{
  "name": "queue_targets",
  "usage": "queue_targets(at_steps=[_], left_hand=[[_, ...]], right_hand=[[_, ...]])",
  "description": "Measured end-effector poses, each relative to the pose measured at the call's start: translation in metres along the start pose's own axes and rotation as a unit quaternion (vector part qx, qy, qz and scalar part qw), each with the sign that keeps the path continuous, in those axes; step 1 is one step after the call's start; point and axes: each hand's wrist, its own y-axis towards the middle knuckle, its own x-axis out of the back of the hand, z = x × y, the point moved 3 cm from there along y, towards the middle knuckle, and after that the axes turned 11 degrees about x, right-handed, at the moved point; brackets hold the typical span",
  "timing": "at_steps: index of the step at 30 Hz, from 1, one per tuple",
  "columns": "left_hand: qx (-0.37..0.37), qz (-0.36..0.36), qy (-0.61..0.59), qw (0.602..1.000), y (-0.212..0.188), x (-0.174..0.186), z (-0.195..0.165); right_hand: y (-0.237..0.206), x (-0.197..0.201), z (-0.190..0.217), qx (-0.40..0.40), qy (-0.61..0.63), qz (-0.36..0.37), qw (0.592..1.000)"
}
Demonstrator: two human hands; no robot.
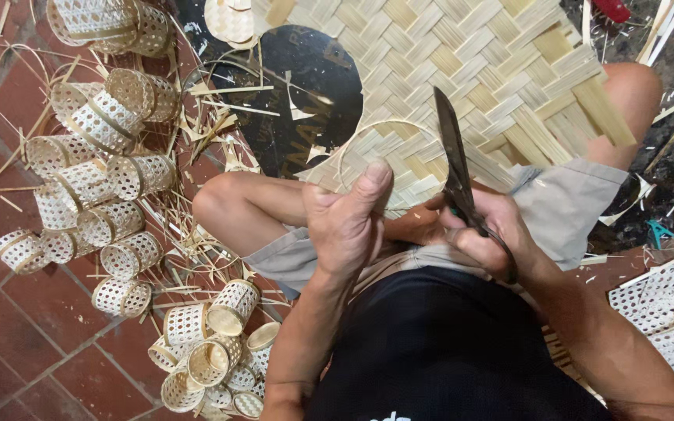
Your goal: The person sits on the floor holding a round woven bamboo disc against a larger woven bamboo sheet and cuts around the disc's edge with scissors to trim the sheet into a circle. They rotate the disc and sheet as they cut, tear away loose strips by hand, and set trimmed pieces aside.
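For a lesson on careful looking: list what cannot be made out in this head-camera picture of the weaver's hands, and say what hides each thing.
- Scissors: handles hidden inside the right hand.
- Thin bamboo hoop: its lower part hidden behind the left hand.
- Woven mat: cut off by the top edge.
- Small woven baskets: the lowest ones cut off by the bottom edge.
- Green tool: too small to identify.

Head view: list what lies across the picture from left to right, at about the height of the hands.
Small woven baskets → bare knee → left hand → scissors held in the right hand → grey shorts leg → white mesh sheets.
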Motion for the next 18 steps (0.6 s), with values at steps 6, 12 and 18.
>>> queue_targets(at_steps=[6, 12, 18], left_hand=[[-0.004, 0.029, 0.074, 0.997, -0.002, 0.002, -0.009], [0.016, 0.01, 0.136, 0.99, -0.002, -0.001, -0.017], [0.012, 0.025, 0.133, 0.991, -0.003, -0.004, -0.023]], right_hand=[[0.004, 0.002, -0.002, 0.046, 0.015, 0.014, 0.999], [-0.007, 0.006, -0.012, -0.02, 0.042, 0.025, 0.999], [-0.012, 0.001, -0.027, -0.122, 0.049, -0.003, 0.991]])
